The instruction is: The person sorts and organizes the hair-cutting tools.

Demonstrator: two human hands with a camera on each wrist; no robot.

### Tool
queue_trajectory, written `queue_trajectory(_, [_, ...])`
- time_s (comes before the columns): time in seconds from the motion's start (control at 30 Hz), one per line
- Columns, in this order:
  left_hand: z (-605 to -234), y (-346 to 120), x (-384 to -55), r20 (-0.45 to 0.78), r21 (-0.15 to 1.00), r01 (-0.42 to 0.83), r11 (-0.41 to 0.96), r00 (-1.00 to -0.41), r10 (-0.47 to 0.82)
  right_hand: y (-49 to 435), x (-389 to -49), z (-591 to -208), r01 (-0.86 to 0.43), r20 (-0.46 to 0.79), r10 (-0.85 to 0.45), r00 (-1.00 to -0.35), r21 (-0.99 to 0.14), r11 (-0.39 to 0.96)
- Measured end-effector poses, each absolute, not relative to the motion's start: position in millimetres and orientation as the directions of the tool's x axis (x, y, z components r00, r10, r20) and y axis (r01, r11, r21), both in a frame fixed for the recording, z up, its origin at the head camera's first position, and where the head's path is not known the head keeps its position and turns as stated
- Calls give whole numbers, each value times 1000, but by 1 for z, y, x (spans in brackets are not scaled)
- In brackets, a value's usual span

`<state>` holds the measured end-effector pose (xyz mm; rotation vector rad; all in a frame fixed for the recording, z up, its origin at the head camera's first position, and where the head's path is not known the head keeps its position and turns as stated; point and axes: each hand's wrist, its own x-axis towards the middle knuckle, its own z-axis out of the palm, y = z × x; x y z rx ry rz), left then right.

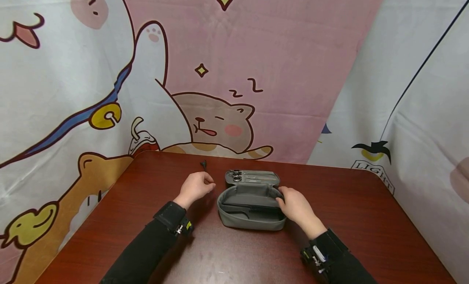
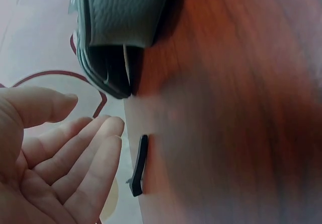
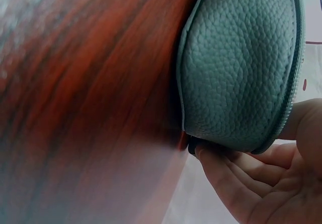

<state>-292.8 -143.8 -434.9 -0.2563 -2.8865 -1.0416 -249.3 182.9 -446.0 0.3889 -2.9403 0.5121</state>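
Note:
A grey-green zippered case of pebbled leather stands unzipped on the table, its lid folded back. Small scissors and slim metal tools sit in the lid; a dark long piece lies inside the body. My right hand grips the case's right end, thumb at the rim and fingers around the outside. A small black bit shows by those fingertips in the right wrist view. My left hand hovers left of the case, holding nothing, fingers relaxed. Just beyond it lies a slim black tool with a bent end.
The reddish-brown wooden table spreads out on both sides of the case. Behind its far edge hangs a cloth printed with cartoon animals. A white cloth hangs at the right.

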Motion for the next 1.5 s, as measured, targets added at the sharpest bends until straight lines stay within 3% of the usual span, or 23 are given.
queue_trajectory(0.33, [-437,-154,-309,106,619,73,782,-994,9,183,-249,-447,-278,182,-233,-955,-280,919])
queue_trajectory(0.9, [-447,-145,-337,-9,587,-149,796,-984,-177,185,-251,-447,-303,209,-249,-946,-284,910])
queue_trajectory(1.5, [-463,-127,-343,-37,546,-211,810,-973,-229,185,-251,-448,-299,211,-245,-946,-285,911])
